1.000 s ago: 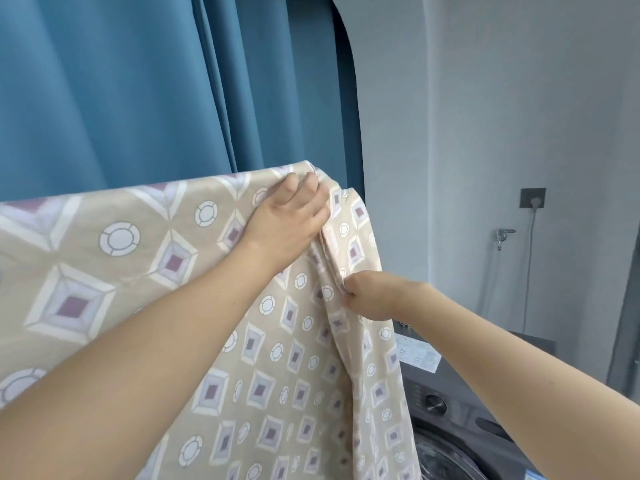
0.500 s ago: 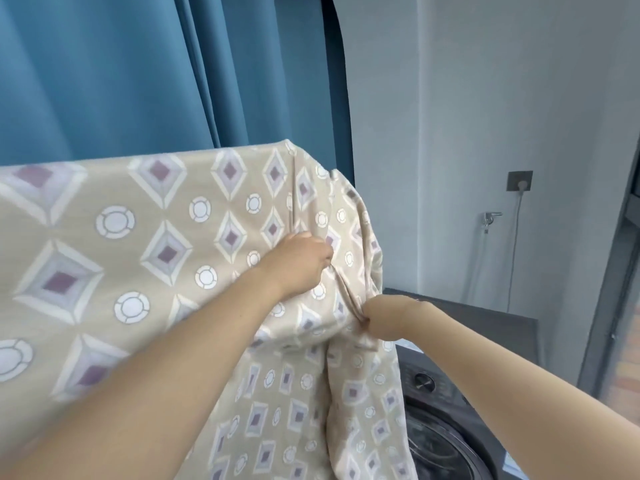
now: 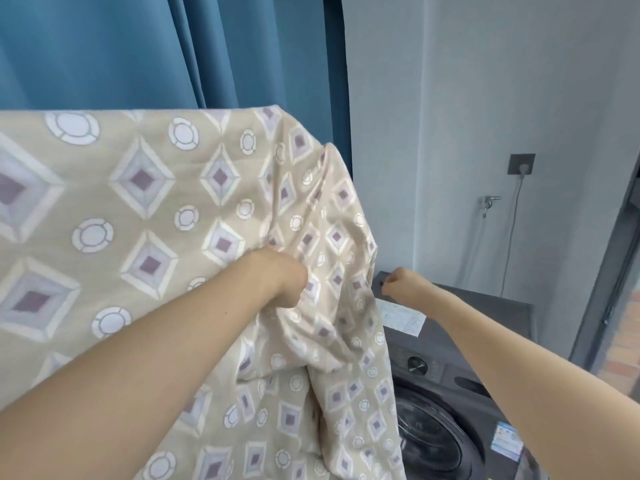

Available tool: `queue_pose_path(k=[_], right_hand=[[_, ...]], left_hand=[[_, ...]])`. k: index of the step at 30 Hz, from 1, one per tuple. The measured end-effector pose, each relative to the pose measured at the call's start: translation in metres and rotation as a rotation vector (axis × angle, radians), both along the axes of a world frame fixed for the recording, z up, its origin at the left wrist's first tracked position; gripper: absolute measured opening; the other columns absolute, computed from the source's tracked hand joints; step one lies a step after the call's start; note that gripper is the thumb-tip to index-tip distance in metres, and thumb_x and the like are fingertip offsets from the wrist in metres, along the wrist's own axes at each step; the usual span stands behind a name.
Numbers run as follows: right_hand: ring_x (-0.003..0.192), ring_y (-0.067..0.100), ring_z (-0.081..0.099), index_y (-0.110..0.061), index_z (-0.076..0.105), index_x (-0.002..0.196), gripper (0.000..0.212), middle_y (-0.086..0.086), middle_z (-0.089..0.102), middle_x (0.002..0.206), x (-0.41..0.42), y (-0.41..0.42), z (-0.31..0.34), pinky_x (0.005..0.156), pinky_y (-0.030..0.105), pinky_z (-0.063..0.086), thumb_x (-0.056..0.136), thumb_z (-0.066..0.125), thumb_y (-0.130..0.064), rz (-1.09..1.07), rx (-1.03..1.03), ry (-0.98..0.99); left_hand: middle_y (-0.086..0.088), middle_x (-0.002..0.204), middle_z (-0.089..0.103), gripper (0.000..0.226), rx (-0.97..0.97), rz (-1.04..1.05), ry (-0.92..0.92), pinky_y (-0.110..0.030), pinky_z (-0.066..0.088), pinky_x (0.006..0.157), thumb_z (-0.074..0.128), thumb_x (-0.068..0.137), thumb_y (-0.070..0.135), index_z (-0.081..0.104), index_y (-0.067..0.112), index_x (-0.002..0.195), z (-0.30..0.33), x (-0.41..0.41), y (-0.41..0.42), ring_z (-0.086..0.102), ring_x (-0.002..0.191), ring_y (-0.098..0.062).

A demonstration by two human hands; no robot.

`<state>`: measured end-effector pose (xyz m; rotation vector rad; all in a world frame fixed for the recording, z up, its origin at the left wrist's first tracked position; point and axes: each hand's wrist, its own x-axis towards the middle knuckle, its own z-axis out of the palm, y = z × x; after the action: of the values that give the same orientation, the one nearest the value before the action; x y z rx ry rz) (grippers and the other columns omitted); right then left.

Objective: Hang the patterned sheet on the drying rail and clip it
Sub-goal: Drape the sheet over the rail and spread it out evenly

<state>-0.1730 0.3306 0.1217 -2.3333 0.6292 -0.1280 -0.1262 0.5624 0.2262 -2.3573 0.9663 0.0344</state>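
The patterned sheet (image 3: 145, 216) is lying draped over a hidden rail. The left hand (image 3: 282, 284) is gripping a fold; the right hand (image 3: 401, 284) is pinching something small and dark, possibly a clip. No clip is showing on the sheet, so clipping appears outstanding.

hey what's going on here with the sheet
A person is hanging a patterned sheet. It is draped over something hidden under its top fold, in front of a blue curtain. The left hand bunches the fabric. The right hand is curled, off the sheet, above a washing machine. No clip is clearly visible.
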Motion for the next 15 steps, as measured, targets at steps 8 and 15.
queue_pose_path(k=[8,15], right_hand=[[0.083,0.025,0.059,-0.005,0.052,0.127,0.041,0.006,0.058,0.085,0.061,-0.033,-0.027,0.092,0.034,0.045,0.093,0.057,-0.028,0.162,0.501,-0.132],[0.067,0.019,0.049,-0.016,0.059,0.072,0.019,0.003,0.055,0.07,0.036,-0.074,-0.014,0.063,0.031,0.039,0.09,0.058,-0.011,0.101,0.353,-0.429]], left_hand=[[-0.002,0.111,0.056,0.027,-0.196,-0.254,-0.429,-0.036,0.036,0.092,0.047,0.086,0.023,0.06,0.02,0.11,-0.013,0.0,-0.022,0.051,0.106,-0.024],[-0.012,0.142,0.038,0.056,-0.375,-0.359,-0.747,-0.05,0.015,0.111,0.027,0.08,0.025,0.043,0.015,0.133,0.006,0.02,-0.08,0.034,0.13,-0.032]])
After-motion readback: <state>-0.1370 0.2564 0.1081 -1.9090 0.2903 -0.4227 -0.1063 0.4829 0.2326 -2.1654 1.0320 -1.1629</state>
